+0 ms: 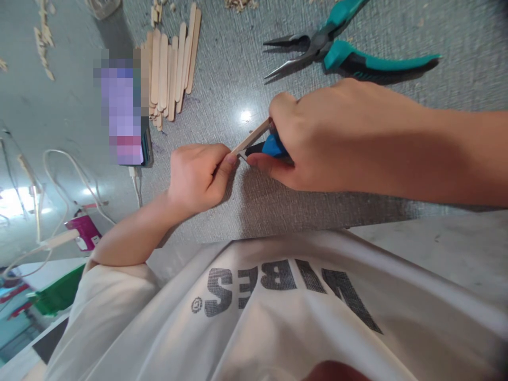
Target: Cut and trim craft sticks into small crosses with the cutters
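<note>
My left hand [200, 177] pinches one end of a wooden popsicle stick [252, 136] between thumb and fingers. The stick slants up to the right, and its far end meets the fingers of my right hand [313, 137]. That hand is closed around a blue tool with a black front part, which looks like a utility knife [273, 146]. Its black tip lies close beside the stick, near my left thumb. The rest of the tool is hidden in my palm, and whether its edge touches the stick I cannot tell.
Several popsicle sticks [164, 69] lie in a pile at upper left, beside a phone [123, 106] with a white cable [137, 185]. Teal-handled needle-nose pliers [317, 45] rest open above my right hand. Wood scraps [44, 37] are scattered on the grey table [222, 79].
</note>
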The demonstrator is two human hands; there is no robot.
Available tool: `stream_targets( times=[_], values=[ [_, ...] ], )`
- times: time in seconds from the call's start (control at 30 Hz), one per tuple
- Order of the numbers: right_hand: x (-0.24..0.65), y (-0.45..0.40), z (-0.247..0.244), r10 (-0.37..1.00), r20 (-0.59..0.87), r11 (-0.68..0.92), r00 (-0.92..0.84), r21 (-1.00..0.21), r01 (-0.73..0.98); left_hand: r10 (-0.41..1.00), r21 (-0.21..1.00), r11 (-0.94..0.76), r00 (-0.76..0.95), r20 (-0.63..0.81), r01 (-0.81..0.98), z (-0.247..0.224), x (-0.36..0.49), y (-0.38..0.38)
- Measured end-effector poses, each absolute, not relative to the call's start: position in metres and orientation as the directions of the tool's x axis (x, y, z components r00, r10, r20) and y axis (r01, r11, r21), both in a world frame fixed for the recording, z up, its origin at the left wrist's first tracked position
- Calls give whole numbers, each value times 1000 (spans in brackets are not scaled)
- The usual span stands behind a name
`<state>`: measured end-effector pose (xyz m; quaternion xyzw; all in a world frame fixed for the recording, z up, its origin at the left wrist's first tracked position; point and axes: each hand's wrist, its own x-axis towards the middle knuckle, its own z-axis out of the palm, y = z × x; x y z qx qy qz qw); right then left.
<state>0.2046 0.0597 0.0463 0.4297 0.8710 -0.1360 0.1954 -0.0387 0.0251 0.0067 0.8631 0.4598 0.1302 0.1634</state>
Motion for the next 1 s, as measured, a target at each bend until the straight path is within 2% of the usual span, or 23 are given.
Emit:
stream_targets(
  times=[0.57,0.73,1.0],
  values=[
    [205,57,48,704,-459,599,-543,-27,800,834,371,-534,545,85,760,4,-37,24],
    [205,53,44,712,-423,610,-561,-23,792,816,341,-570,563,132,747,2,-37,23],
    [206,60,48,657,-502,667,-563,39,744,771,312,-635,602,206,707,2,-36,25]
  ],
)
